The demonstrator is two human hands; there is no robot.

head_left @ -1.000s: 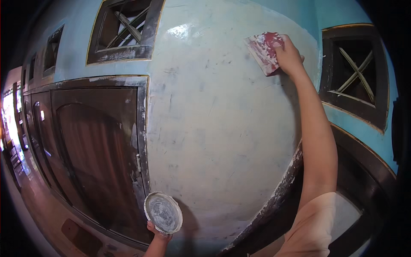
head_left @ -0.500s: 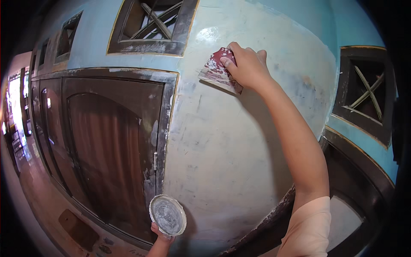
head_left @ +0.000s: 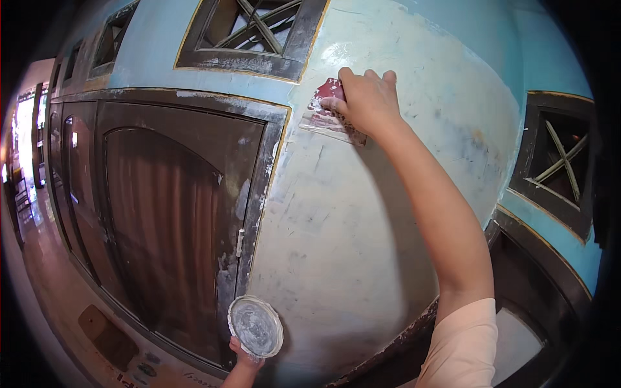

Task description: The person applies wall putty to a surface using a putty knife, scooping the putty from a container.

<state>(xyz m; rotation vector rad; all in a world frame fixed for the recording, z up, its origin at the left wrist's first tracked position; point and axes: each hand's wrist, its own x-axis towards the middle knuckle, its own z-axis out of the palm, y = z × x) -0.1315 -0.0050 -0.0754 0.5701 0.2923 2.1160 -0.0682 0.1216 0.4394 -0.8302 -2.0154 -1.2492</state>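
My right hand [head_left: 374,102] is raised to the upper wall, its fingers wrapped round a dark red putty scraper [head_left: 332,88] flecked with white. The scraper's wide blade lies against the wall [head_left: 323,233], which is coated in patchy off-white filler over blue paint. Low down, my left hand [head_left: 246,354] holds a round, shallow lid [head_left: 256,326] smeared with grey-white paste, its inner face toward me. The lid is beside the lower door frame, apart from the scraper.
Left of the coated wall stands a dark wooden door [head_left: 168,207] with a filler-smudged frame [head_left: 275,149]. Above it is a vent window with crossed slats [head_left: 255,26]; another vent window [head_left: 561,152] is at the right. A brown board [head_left: 107,336] lies on the floor at lower left.
The view has shifted, so the door and windows sit further right. My right hand with the scraper has moved slightly left relative to the wall; my left hand still holds the lid.
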